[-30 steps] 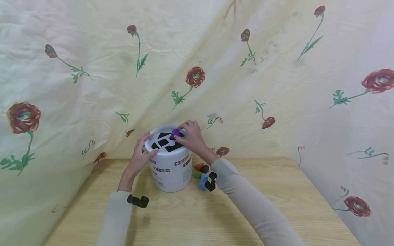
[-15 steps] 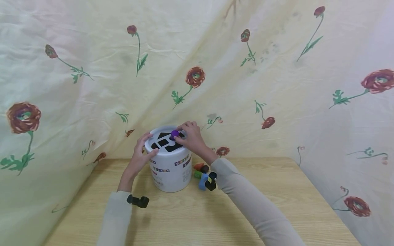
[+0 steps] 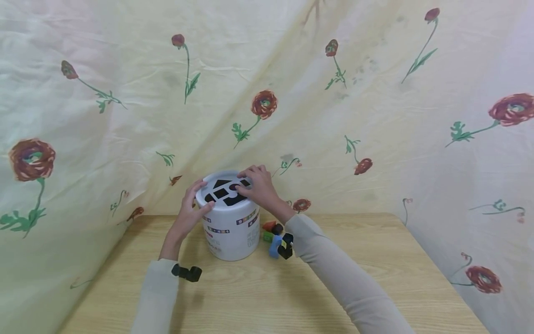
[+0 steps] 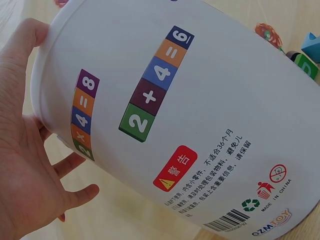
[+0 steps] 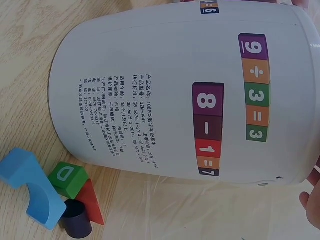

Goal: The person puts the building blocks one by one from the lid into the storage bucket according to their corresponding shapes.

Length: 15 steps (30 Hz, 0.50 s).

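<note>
A white toy bucket (image 3: 231,239) stands on the table, its lid (image 3: 211,182) cut with black-looking shaped holes. My left hand (image 3: 188,211) holds the bucket's left rim, thumb and fingers spread around it. In the left wrist view, the same hand (image 4: 30,150) lies against the rim. My right hand (image 3: 260,189) is over the lid's right side, thumb and forefinger apart beside the round hole (image 3: 234,187). A trace of dark purple shows in that hole. In the right wrist view, only fingertips (image 5: 311,200) of the right hand show near the rim.
Right of the bucket lie a blue arch block (image 5: 37,187), a green letter cube (image 5: 68,180), a red wedge-like block (image 5: 92,202) and a dark cylinder (image 5: 76,220). A flowered cloth (image 3: 267,69) hangs behind the wooden table (image 3: 233,297).
The purple cylinder block that the right hand pinched at the round hole has gone down into it, and the fingers have let go. The left hand has stayed in place.
</note>
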Each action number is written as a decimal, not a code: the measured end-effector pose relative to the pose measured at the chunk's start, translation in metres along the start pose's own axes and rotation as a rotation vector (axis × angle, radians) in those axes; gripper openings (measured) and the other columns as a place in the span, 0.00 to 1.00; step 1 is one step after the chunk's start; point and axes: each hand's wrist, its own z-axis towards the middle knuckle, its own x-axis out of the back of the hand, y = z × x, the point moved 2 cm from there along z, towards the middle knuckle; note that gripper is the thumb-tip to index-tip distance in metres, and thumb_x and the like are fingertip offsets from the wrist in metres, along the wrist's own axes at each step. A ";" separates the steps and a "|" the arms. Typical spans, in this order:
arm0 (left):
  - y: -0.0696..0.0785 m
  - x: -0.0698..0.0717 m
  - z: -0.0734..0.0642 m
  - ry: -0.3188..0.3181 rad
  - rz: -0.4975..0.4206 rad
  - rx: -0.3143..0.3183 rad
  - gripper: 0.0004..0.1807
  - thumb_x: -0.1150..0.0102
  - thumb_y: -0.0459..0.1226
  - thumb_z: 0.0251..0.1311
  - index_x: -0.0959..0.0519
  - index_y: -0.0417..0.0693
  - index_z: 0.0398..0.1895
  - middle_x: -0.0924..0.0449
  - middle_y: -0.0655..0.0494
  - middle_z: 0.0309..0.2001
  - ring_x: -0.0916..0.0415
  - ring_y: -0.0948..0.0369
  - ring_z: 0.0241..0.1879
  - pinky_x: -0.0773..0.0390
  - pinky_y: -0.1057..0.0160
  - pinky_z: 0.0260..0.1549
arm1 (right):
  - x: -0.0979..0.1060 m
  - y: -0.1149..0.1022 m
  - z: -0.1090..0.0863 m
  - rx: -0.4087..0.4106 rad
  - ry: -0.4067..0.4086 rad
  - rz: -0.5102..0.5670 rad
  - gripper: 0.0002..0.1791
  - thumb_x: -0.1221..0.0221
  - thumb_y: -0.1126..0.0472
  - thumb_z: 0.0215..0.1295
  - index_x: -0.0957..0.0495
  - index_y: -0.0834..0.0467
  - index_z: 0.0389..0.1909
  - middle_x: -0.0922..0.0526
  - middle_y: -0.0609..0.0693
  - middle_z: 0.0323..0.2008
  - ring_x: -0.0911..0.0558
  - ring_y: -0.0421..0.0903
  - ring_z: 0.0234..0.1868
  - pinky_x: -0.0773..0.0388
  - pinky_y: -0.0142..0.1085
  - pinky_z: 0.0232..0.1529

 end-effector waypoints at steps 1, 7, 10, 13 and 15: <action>-0.005 0.000 0.002 0.003 0.002 0.000 0.41 0.40 0.42 0.64 0.43 0.46 0.79 0.59 0.48 0.83 0.61 0.42 0.81 0.52 0.29 0.73 | 0.000 0.000 0.000 0.001 -0.001 -0.004 0.20 0.32 0.54 0.65 0.17 0.56 0.55 0.19 0.53 0.57 0.30 0.52 0.57 0.32 0.48 0.60; -0.014 0.002 0.004 0.007 0.006 -0.011 0.41 0.39 0.44 0.63 0.43 0.52 0.79 0.59 0.52 0.83 0.60 0.44 0.81 0.51 0.29 0.73 | 0.001 -0.001 0.000 -0.010 -0.013 -0.022 0.21 0.33 0.53 0.65 0.18 0.55 0.57 0.19 0.53 0.57 0.31 0.52 0.58 0.32 0.48 0.61; -0.013 0.002 0.004 0.004 0.007 -0.011 0.42 0.38 0.44 0.63 0.43 0.52 0.79 0.59 0.52 0.83 0.61 0.44 0.81 0.52 0.29 0.73 | 0.002 -0.001 0.000 -0.004 -0.005 -0.032 0.21 0.33 0.53 0.65 0.18 0.55 0.57 0.18 0.53 0.57 0.30 0.52 0.58 0.32 0.48 0.61; -0.002 0.002 0.000 -0.002 0.009 0.001 0.42 0.39 0.43 0.64 0.43 0.48 0.79 0.59 0.49 0.83 0.62 0.42 0.81 0.53 0.28 0.74 | 0.003 0.001 -0.001 0.005 0.014 -0.037 0.21 0.33 0.54 0.65 0.18 0.54 0.57 0.18 0.53 0.56 0.30 0.52 0.57 0.31 0.48 0.61; 0.005 0.002 -0.002 -0.005 0.012 0.009 0.41 0.39 0.41 0.64 0.43 0.46 0.79 0.59 0.47 0.83 0.62 0.41 0.81 0.53 0.28 0.74 | 0.004 0.003 -0.003 0.010 0.029 -0.033 0.20 0.33 0.54 0.65 0.17 0.54 0.56 0.17 0.53 0.55 0.29 0.52 0.57 0.31 0.48 0.61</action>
